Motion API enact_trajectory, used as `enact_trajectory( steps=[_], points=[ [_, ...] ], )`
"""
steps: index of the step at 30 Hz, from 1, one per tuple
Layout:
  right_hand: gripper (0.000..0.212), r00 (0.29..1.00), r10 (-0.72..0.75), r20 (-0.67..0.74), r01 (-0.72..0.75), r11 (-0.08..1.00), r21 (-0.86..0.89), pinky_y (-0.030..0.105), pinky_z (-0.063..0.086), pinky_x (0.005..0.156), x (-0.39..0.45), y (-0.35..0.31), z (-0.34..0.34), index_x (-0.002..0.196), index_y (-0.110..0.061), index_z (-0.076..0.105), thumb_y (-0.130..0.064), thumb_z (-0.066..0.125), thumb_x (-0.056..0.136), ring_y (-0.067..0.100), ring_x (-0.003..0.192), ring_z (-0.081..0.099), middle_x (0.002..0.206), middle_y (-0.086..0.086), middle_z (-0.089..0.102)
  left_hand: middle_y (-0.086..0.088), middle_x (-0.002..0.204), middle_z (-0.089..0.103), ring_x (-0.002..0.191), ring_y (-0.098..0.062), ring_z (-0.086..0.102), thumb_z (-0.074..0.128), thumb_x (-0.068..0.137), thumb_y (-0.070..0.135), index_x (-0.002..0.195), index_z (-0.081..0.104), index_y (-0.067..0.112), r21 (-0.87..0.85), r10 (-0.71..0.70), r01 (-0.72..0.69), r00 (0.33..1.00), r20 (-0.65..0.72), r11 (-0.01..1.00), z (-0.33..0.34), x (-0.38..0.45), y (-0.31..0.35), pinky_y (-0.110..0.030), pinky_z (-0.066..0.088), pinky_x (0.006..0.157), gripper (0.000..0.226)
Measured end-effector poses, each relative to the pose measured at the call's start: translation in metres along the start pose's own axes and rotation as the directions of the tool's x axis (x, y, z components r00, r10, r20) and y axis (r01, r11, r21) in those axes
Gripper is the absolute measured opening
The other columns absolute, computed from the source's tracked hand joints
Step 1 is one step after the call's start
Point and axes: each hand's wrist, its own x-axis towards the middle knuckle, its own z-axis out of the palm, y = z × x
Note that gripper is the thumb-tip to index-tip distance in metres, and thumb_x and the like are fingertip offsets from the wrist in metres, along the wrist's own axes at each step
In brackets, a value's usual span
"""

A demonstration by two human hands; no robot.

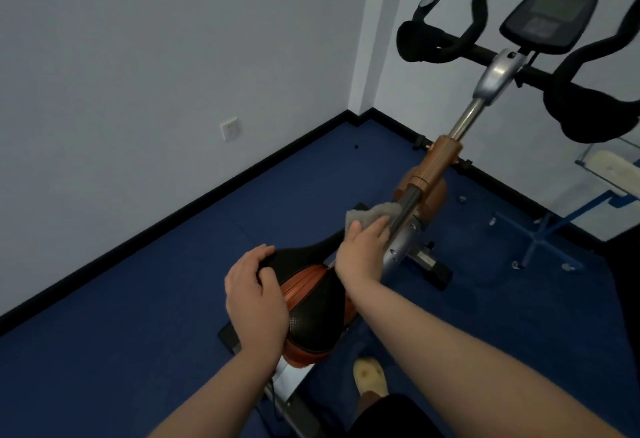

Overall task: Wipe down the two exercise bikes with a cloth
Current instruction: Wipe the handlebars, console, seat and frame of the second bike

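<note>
Blue carpet [138, 351] runs into the corner of a pale-walled room, and on it stands the exercise bike [433, 174] we are leaning over, its copper-coloured frame rising toward us from the floor. We see the grey cloth [372, 211] bunched against the left side of the dark sloping bar just below the copper collar, pressed there by our right hand [363, 250], whose fingers lie fairly straight over the cloth's near edge; whether the thumb curls under it we cannot tell. Our left hand [254, 294] rests on the black and orange saddle [311, 302], fingers curved over its left edge near the nose, steadying rather than clenching. Further up, the chrome post carries the black handlebars [450, 42] and a dark console [550, 16] with a blank screen. Beyond the bike, a white wall socket [230, 128] sits low on the left wall, and a blue-legged stand [543, 240] with a clear tray stands at the right. Below, a yellow slipper [370, 376] shows on our foot.
</note>
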Motion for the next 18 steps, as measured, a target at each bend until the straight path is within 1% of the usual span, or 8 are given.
enact_trajectory(
  steps=[2, 4, 6, 8, 11, 14, 17, 18],
  points=[
    [0.050, 0.985, -0.172, 0.019, 0.173, 0.982, -0.071, 0.039, 0.027, 0.114, 0.020, 0.002, -0.012, 0.148, -0.005, 0.033, -0.031, 0.029, 0.105, 0.030, 0.138, 0.033, 0.153, 0.012, 0.032, 0.009, 0.118, 0.063, 0.119, -0.013, 0.053, 0.042, 0.093, 0.002, 0.110, 0.069, 0.021, 0.016, -0.010, 0.010, 1.000, 0.006, 1.000, 0.000, 0.000, 0.000, -0.043, 0.042, 0.106, 0.037],
    [0.041, 0.910, -0.398, 0.114, 0.414, 0.884, -0.215, 0.042, 0.031, 0.110, 0.032, 0.007, -0.023, 0.118, -0.010, 0.062, -0.031, 0.029, 0.104, 0.026, 0.122, 0.048, 0.125, 0.005, 0.058, 0.012, 0.116, 0.063, 0.118, -0.011, 0.052, 0.043, 0.093, 0.003, 0.110, 0.068, 0.024, 0.025, -0.019, 0.019, 1.000, 0.002, 1.000, 0.000, 0.000, -0.001, -0.040, 0.042, 0.106, 0.037],
    [0.047, 0.779, -0.572, 0.254, 0.625, 0.682, -0.380, 0.045, 0.029, 0.110, 0.028, 0.008, -0.027, 0.097, -0.018, 0.068, -0.037, 0.025, 0.103, 0.019, 0.110, 0.054, 0.105, -0.004, 0.065, 0.020, 0.113, 0.060, 0.116, -0.004, 0.048, 0.043, 0.093, 0.004, 0.108, 0.067, 0.030, 0.044, -0.029, 0.030, 1.000, -0.008, 0.999, 0.001, -0.001, 0.000, -0.034, 0.039, 0.104, 0.038],
    [0.048, 0.569, -0.713, 0.409, 0.821, 0.461, -0.337, 0.045, 0.027, 0.111, 0.014, 0.010, -0.021, 0.096, -0.024, 0.067, -0.039, 0.022, 0.100, 0.017, 0.105, 0.054, 0.100, -0.007, 0.066, 0.031, 0.111, 0.055, 0.112, 0.004, 0.045, 0.045, 0.092, 0.005, 0.107, 0.065, 0.034, 0.060, -0.035, 0.036, 0.999, -0.019, 0.998, 0.001, -0.002, 0.000, -0.029, 0.036, 0.102, 0.039],
    [0.050, 0.382, -0.693, 0.612, 0.920, 0.352, -0.175, 0.035, 0.031, 0.100, 0.024, -0.005, -0.025, 0.104, -0.025, 0.069, -0.043, 0.022, 0.100, 0.017, 0.102, 0.059, 0.106, -0.006, 0.070, 0.033, 0.112, 0.053, 0.109, 0.011, 0.045, 0.046, 0.093, 0.005, 0.107, 0.065, 0.035, 0.079, -0.047, 0.049, 0.998, -0.028, 0.996, 0.002, -0.003, 0.000, -0.026, 0.035, 0.101, 0.038],
    [0.039, 0.372, -0.543, 0.753, 0.924, 0.295, -0.244, 0.037, 0.041, 0.081, 0.062, -0.022, -0.040, 0.108, -0.026, 0.065, -0.042, 0.029, 0.104, 0.025, 0.101, 0.063, 0.109, 0.000, 0.070, 0.032, 0.111, 0.052, 0.108, 0.018, 0.044, 0.046, 0.096, 0.011, 0.115, 0.062, 0.033, 0.102, -0.082, 0.087, 0.995, -0.058, 0.991, 0.003, -0.004, -0.001, -0.025, 0.036, 0.102, 0.034],
    [0.027, 0.330, -0.560, 0.760, 0.933, 0.071, -0.353, 0.036, 0.034, 0.070, 0.043, -0.022, -0.028, 0.111, -0.022, 0.055, -0.031, 0.031, 0.103, 0.030, 0.098, 0.063, 0.108, 0.001, 0.066, 0.028, 0.111, 0.051, 0.108, 0.008, 0.048, 0.045, 0.099, 0.018, 0.122, 0.057, 0.032, 0.138, -0.105, 0.120, 0.989, -0.108, 0.983, 0.005, -0.006, -0.001, -0.029, 0.040, 0.103, 0.030],
    [0.030, 0.299, -0.585, 0.754, 0.948, 0.092, -0.304, 0.037, 0.033, 0.070, 0.028, -0.020, -0.021, 0.108, -0.022, 0.056, -0.032, 0.028, 0.103, 0.030, 0.096, 0.064, 0.106, 0.001, 0.066, 0.026, 0.112, 0.052, 0.109, 0.004, 0.050, 0.046, 0.099, 0.020, 0.122, 0.056, 0.033, 0.146, -0.115, 0.133, 0.985, -0.126, 0.980, 0.005, -0.007, -0.001, -0.032, 0.042, 0.103, 0.028]
  ],
)
